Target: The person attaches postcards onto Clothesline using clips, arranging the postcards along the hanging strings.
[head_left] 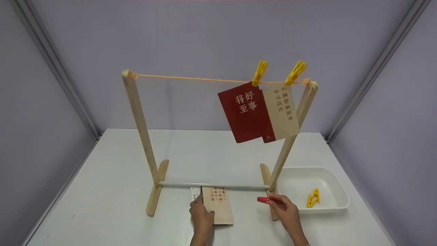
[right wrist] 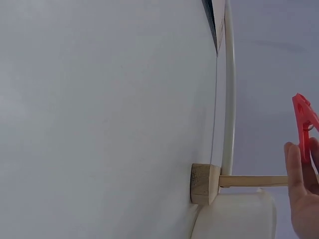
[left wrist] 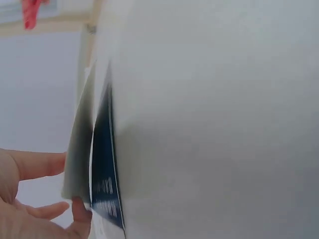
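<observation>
My left hand [head_left: 202,217] pinches a cream card [head_left: 222,212] with printed characters, low on the white table inside the wooden stand. In the left wrist view, that card's edge is raised, with a dark blue card [left wrist: 104,174] beneath it. Part of a paler card [head_left: 195,193] peeks out on the left. Between the fingertips of my right hand [head_left: 286,212] is a red clothespin [head_left: 263,200], held in front of the stand's right foot. In the right wrist view, this clothespin [right wrist: 304,119] is up off the table.
Two yellow clothespins [head_left: 260,72] fasten a red card [head_left: 245,119] and a cream-and-red card [head_left: 281,119] to the orange string [head_left: 191,78]. A white tray [head_left: 329,177] at right contains yellow clothespins [head_left: 313,198]. A white bar [head_left: 239,187] links the stand's feet.
</observation>
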`<state>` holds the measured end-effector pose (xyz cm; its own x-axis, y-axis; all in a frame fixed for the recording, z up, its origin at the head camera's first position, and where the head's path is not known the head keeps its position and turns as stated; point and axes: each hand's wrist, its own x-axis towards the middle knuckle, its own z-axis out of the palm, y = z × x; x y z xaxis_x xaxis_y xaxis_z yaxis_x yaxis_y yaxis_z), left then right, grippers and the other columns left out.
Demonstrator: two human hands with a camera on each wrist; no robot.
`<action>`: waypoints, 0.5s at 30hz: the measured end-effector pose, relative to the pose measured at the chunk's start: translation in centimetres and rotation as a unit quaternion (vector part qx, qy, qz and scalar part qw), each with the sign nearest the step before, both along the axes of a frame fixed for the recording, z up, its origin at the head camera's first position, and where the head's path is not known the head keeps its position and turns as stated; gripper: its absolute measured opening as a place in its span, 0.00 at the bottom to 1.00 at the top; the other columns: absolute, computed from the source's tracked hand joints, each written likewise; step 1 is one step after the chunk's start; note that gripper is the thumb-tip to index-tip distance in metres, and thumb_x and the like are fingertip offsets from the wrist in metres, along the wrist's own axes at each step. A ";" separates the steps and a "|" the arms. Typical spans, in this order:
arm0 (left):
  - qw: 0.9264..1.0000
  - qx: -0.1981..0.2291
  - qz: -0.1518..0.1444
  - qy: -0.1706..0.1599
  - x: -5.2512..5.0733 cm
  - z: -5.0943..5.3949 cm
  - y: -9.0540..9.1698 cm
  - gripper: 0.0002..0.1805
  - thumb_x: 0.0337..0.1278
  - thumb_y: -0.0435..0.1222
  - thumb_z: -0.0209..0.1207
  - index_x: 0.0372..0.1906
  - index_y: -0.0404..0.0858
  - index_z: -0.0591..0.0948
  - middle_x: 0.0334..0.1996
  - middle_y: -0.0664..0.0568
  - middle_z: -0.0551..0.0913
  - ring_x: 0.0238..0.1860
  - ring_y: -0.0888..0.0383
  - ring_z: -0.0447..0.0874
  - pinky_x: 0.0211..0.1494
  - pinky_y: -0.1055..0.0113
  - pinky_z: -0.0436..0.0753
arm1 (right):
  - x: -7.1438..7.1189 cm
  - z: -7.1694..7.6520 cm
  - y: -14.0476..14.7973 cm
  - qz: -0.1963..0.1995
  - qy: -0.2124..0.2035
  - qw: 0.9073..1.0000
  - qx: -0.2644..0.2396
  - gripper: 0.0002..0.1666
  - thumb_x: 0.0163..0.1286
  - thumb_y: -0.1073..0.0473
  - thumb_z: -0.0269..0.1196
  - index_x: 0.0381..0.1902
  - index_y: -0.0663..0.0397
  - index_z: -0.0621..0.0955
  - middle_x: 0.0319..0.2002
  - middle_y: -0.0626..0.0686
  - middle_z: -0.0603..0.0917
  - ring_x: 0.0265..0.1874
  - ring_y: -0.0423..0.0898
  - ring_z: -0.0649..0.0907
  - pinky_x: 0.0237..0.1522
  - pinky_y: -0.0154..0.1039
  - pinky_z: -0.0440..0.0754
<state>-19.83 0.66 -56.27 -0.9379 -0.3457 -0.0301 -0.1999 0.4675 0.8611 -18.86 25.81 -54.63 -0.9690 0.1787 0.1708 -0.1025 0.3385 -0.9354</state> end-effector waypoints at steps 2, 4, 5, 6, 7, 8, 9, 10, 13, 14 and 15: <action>0.998 0.049 -0.003 -0.028 0.4 0.2 -0.7 0.36 0.35 0.16 0.61 0.59 0.24 0.65 0.44 0.34 0.70 0.44 0.42 0.73 0.43 0.53 0.76 | 0.0 0.0 0.0 -0.004 -0.018 1.000 -0.009 0.19 0.59 0.62 0.65 0.46 0.67 0.78 0.41 0.56 0.81 0.39 0.42 0.80 0.41 0.29 0.78; 0.995 0.082 -0.012 -0.058 1.0 0.3 -1.3 0.36 0.38 0.17 0.60 0.60 0.23 0.62 0.40 0.38 0.73 0.39 0.47 0.76 0.39 0.57 0.78 | 0.0 0.0 0.1 -0.007 -0.035 0.999 -0.018 0.21 0.59 0.60 0.65 0.47 0.67 0.78 0.43 0.57 0.81 0.41 0.43 0.80 0.42 0.29 0.77; 0.993 0.094 -0.015 -0.071 1.2 0.3 -1.6 0.36 0.40 0.18 0.59 0.61 0.23 0.62 0.39 0.40 0.75 0.37 0.50 0.77 0.37 0.58 0.78 | 0.0 0.0 0.1 -0.008 -0.042 0.999 -0.027 0.22 0.58 0.59 0.66 0.48 0.67 0.77 0.44 0.58 0.81 0.42 0.44 0.79 0.42 0.29 0.77; 0.991 0.102 -0.016 -0.084 1.4 0.2 -1.8 0.36 0.41 0.19 0.59 0.61 0.23 0.61 0.37 0.42 0.76 0.35 0.52 0.78 0.35 0.59 0.78 | 0.0 0.0 0.1 -0.008 -0.047 0.998 -0.037 0.23 0.58 0.58 0.66 0.49 0.66 0.77 0.44 0.58 0.81 0.43 0.45 0.79 0.42 0.29 0.77; 0.990 0.107 -0.016 -0.095 1.6 0.1 -2.0 0.35 0.41 0.20 0.59 0.60 0.24 0.62 0.35 0.43 0.77 0.34 0.53 0.78 0.34 0.60 0.78 | 0.0 0.0 0.1 -0.009 -0.051 0.997 -0.049 0.24 0.58 0.58 0.66 0.49 0.65 0.77 0.45 0.57 0.80 0.43 0.45 0.79 0.42 0.30 0.77; 0.989 0.108 -0.016 -0.103 1.8 0.0 -2.1 0.34 0.42 0.21 0.60 0.60 0.24 0.63 0.35 0.44 0.78 0.35 0.53 0.78 0.35 0.60 0.78 | -0.1 -0.1 0.1 -0.010 -0.050 0.997 -0.060 0.24 0.57 0.58 0.67 0.49 0.65 0.77 0.45 0.57 0.80 0.43 0.45 0.79 0.42 0.30 0.78; 0.988 0.106 -0.017 -0.108 1.9 -0.1 -2.2 0.34 0.42 0.21 0.60 0.59 0.24 0.63 0.34 0.45 0.78 0.34 0.53 0.78 0.35 0.59 0.78 | -0.1 -0.1 0.1 -0.008 -0.047 0.996 -0.078 0.24 0.57 0.59 0.67 0.49 0.65 0.77 0.45 0.57 0.80 0.43 0.45 0.80 0.41 0.30 0.78; 0.988 0.106 -0.016 -0.111 2.0 -0.2 -2.3 0.33 0.42 0.21 0.60 0.59 0.24 0.64 0.33 0.45 0.79 0.35 0.53 0.79 0.36 0.59 0.78 | -0.1 -0.2 0.1 -0.006 -0.044 0.994 -0.095 0.24 0.57 0.59 0.67 0.49 0.65 0.76 0.45 0.57 0.80 0.43 0.45 0.80 0.41 0.31 0.78; 0.988 0.105 -0.014 -0.110 2.2 -0.4 -2.5 0.30 0.42 0.21 0.60 0.57 0.25 0.67 0.33 0.46 0.80 0.35 0.52 0.79 0.37 0.58 0.78 | -0.3 -0.3 0.2 0.000 -0.032 0.990 -0.134 0.22 0.58 0.61 0.66 0.49 0.65 0.77 0.44 0.57 0.80 0.42 0.44 0.80 0.40 0.31 0.79; 0.988 0.109 -0.014 -0.107 2.2 -0.5 -2.5 0.30 0.42 0.21 0.60 0.56 0.25 0.68 0.33 0.46 0.80 0.35 0.53 0.79 0.37 0.58 0.78 | -0.3 -0.3 0.3 0.002 -0.030 0.990 -0.141 0.23 0.57 0.60 0.67 0.49 0.65 0.77 0.44 0.58 0.80 0.43 0.44 0.80 0.40 0.32 0.79; 0.988 0.115 -0.013 -0.103 2.2 -0.5 -2.5 0.29 0.42 0.21 0.59 0.55 0.26 0.69 0.33 0.46 0.80 0.34 0.53 0.79 0.36 0.59 0.78 | -0.3 -0.2 0.4 0.005 -0.027 0.988 -0.150 0.22 0.58 0.61 0.66 0.49 0.66 0.77 0.44 0.59 0.80 0.43 0.44 0.80 0.41 0.32 0.79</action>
<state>-17.61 -1.86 -56.76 -0.9122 -0.2836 -0.2959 -0.3723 0.2717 0.8874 -19.19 26.16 -54.81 -0.9772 0.2037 0.0603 -0.0523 0.0445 -0.9976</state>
